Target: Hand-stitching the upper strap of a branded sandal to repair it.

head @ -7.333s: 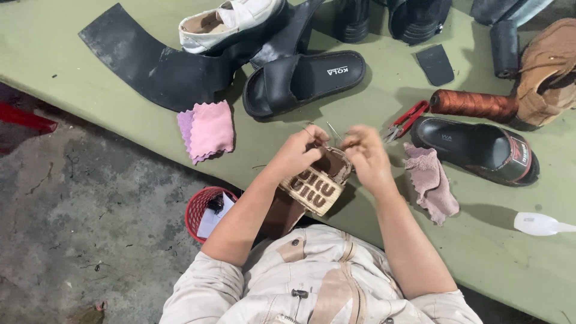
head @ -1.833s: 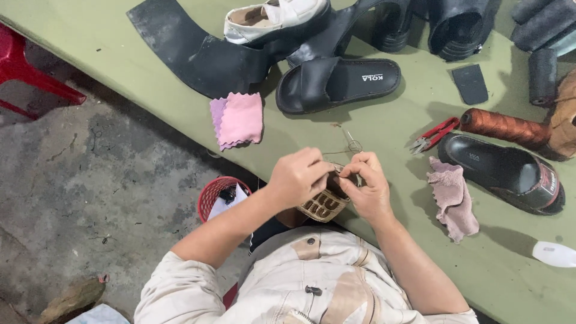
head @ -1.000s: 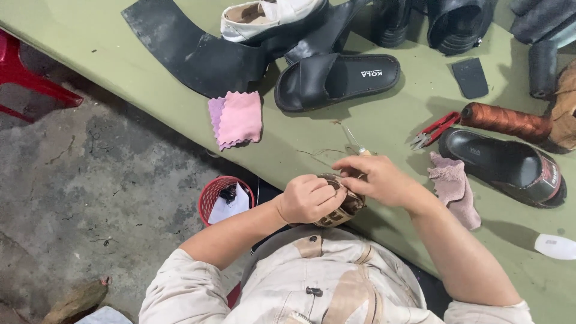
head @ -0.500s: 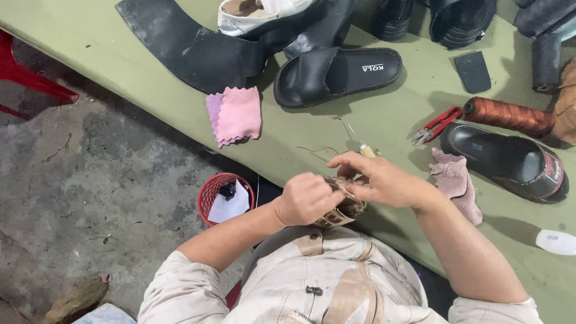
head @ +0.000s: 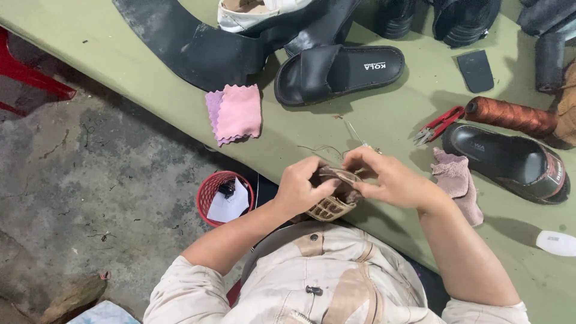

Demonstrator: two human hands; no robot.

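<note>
tan shoe [head: 331,198] half hidden by hands

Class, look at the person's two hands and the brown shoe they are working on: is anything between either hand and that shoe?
Nothing visible does. The left hand and the right hand both grip the brown shoe directly, at the edge of the green table.

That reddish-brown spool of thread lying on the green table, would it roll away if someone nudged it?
Probably yes: the reddish-brown spool of thread lies on its side, a long cylinder, so a sideways nudge would likely roll it. It might not go far, since the black sandal with a striped strap lies right beside it. Its wound thread looks grippy, not slippery.
</note>
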